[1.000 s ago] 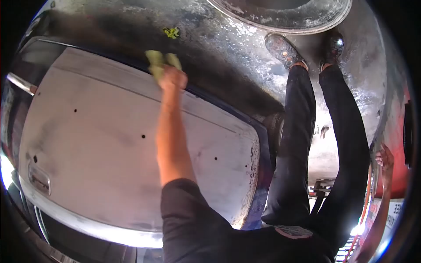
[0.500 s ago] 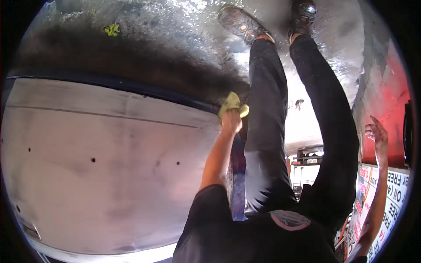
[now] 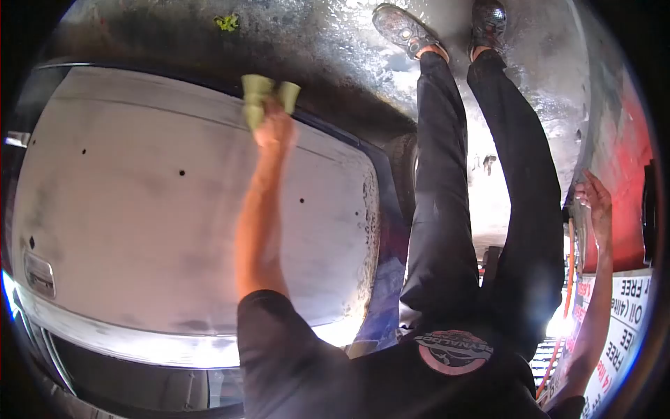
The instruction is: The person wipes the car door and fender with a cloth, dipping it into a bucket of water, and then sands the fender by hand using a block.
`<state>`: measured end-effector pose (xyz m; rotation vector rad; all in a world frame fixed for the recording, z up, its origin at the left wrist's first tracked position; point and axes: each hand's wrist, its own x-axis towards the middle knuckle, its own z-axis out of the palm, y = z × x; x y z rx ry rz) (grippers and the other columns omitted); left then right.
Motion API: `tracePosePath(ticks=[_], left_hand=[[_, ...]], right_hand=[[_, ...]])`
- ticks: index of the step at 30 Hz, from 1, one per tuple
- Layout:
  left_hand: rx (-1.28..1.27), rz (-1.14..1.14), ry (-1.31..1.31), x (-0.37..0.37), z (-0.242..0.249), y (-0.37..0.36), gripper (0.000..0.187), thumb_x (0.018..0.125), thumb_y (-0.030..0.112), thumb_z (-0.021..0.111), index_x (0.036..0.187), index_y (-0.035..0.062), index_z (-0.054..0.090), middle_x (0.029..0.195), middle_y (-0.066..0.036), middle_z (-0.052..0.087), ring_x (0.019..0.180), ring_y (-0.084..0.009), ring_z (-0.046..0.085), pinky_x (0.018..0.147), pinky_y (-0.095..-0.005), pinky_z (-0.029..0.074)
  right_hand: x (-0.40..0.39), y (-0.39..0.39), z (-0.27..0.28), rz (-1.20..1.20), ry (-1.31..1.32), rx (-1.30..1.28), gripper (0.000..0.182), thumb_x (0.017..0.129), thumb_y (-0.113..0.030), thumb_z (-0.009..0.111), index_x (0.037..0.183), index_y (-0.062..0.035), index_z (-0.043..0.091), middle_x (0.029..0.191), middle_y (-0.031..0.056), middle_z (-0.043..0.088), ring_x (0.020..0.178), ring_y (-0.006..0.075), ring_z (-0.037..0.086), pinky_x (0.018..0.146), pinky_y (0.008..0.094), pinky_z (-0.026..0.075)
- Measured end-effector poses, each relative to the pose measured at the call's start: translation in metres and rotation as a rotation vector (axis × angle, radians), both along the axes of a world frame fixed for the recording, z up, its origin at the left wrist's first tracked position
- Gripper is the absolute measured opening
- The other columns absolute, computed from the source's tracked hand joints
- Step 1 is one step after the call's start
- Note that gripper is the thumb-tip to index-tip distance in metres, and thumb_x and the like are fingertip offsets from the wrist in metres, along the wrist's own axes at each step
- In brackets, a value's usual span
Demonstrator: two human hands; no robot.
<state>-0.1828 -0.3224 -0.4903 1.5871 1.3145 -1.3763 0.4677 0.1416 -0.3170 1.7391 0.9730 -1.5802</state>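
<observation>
My left hand [image 3: 274, 131] is closed on a yellow-green cloth [image 3: 255, 89], which bunches out past the fingers. Hand and cloth overlap the lower part of a car door [image 3: 181, 237], close to the edge nearest the floor. The door is whitish, with dull grey smudges, several small dark holes and a handle [image 3: 40, 274] at the far left. Out to the right, my right hand [image 3: 595, 199] is raised with nothing in it, its fingers loosely bent and apart, in front of a red and grey wall [image 3: 624, 230].
Wet grey floor [image 3: 328, 42] lies beyond the door, with a green leafy scrap [image 3: 227, 23] on it. A dark tyre [image 3: 401, 167] is beside my left leg. At the right are a printed sign [image 3: 621, 328] and an orange hose [image 3: 570, 258].
My left hand has swept the cloth leftward along the door's lower part, away from my leg. The view has shifted, bringing more of the door in. My right hand stays raised.
</observation>
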Motion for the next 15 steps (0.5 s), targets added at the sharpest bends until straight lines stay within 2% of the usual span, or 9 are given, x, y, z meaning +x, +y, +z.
tracePosePath(ticks=[1,3,5,7,9,10,12,14,15], left_hand=[[0.180,0.349,0.113,-0.013,0.019,0.041,0.058,0.096,0.030,0.058,0.145,-0.0006,0.056,0.151,-0.020,0.049,0.150,-0.0398,0.036,0.123,-0.0491,0.028],[0.054,0.387,0.123,-0.001,0.024,0.053,0.062,0.094,0.029,0.059,0.149,0.0008,0.053,0.158,-0.019,0.043,0.153,-0.0410,0.031,0.126,-0.0557,0.021],[-0.122,0.321,0.036,0.048,0.024,0.035,0.061,0.092,0.028,0.062,0.147,0.0021,0.056,0.157,-0.018,0.044,0.153,-0.0426,0.030,0.125,-0.0582,0.022],[-0.097,0.335,-0.153,0.123,0.027,0.005,0.053,0.092,0.028,0.064,0.140,0.0071,0.062,0.153,-0.015,0.049,0.150,-0.0359,0.040,0.118,-0.0532,0.036],[-0.319,0.737,-0.351,0.190,0.038,-0.023,0.055,0.092,0.020,0.058,0.146,0.0077,0.057,0.158,-0.019,0.044,0.150,-0.0341,0.039,0.120,-0.0443,0.038],[-0.361,0.772,-0.409,0.218,0.052,-0.037,0.056,0.093,0.021,0.057,0.147,0.0053,0.055,0.157,-0.020,0.044,0.148,-0.0348,0.041,0.119,-0.0447,0.039],[-0.335,0.703,-0.499,0.267,0.103,-0.059,0.059,0.094,0.022,0.054,0.149,0.0005,0.050,0.157,-0.024,0.045,0.145,-0.0363,0.044,0.117,-0.0456,0.040],[-0.346,0.688,-0.564,0.305,0.180,-0.079,0.062,0.096,0.023,0.051,0.151,-0.0044,0.045,0.156,-0.027,0.045,0.142,-0.0378,0.047,0.116,-0.0464,0.041],[-0.377,0.717,-0.593,0.323,0.224,-0.087,0.064,0.097,0.024,0.050,0.152,-0.0068,0.043,0.155,-0.028,0.045,0.141,-0.0386,0.049,0.115,-0.0468,0.042]], right_hand=[[0.003,0.006,-0.004,0.010,0.010,0.022,0.048,0.108,-0.030,0.059,0.145,0.0004,0.058,0.102,0.0033,0.066,0.091,0.0099,0.059,0.085,0.0245,0.047],[0.022,0.014,-0.019,0.001,0.036,0.006,0.049,0.108,-0.030,0.058,0.147,0.0004,0.056,0.103,0.0034,0.067,0.092,0.0106,0.061,0.086,0.0252,0.048],[0.024,0.017,-0.026,-0.020,0.060,0.005,0.051,0.109,-0.031,0.058,0.150,0.0004,0.053,0.103,0.0035,0.068,0.093,0.0113,0.064,0.088,0.0259,0.050],[0.003,0.017,-0.024,0.047,0.069,0.043,0.051,0.109,-0.033,0.057,0.150,-0.0019,0.054,0.106,0.0046,0.069,0.096,0.0124,0.065,0.090,0.0274,0.051],[-0.003,0.017,-0.021,0.068,0.061,0.032,0.051,0.109,-0.033,0.057,0.150,-0.0028,0.054,0.108,0.0053,0.070,0.097,0.0131,0.065,0.091,0.0284,0.051],[-0.001,0.015,-0.019,0.088,0.070,0.029,0.051,0.109,-0.034,0.057,0.150,-0.0036,0.055,0.109,0.0059,0.070,0.098,0.0138,0.066,0.091,0.0293,0.051],[0.011,0.011,-0.012,0.072,0.027,0.038,0.052,0.109,-0.034,0.057,0.150,-0.0036,0.055,0.111,0.0062,0.070,0.099,0.0138,0.066,0.091,0.0295,0.051],[0.045,0.006,-0.014,0.054,-0.002,0.040,0.052,0.109,-0.035,0.057,0.150,-0.0037,0.055,0.112,0.0065,0.070,0.100,0.0138,0.066,0.091,0.0298,0.051],[0.085,0.003,-0.025,-0.082,0.038,-0.062,0.051,0.109,-0.034,0.057,0.150,-0.0039,0.055,0.111,0.0062,0.070,0.099,0.0136,0.066,0.090,0.0294,0.052]])
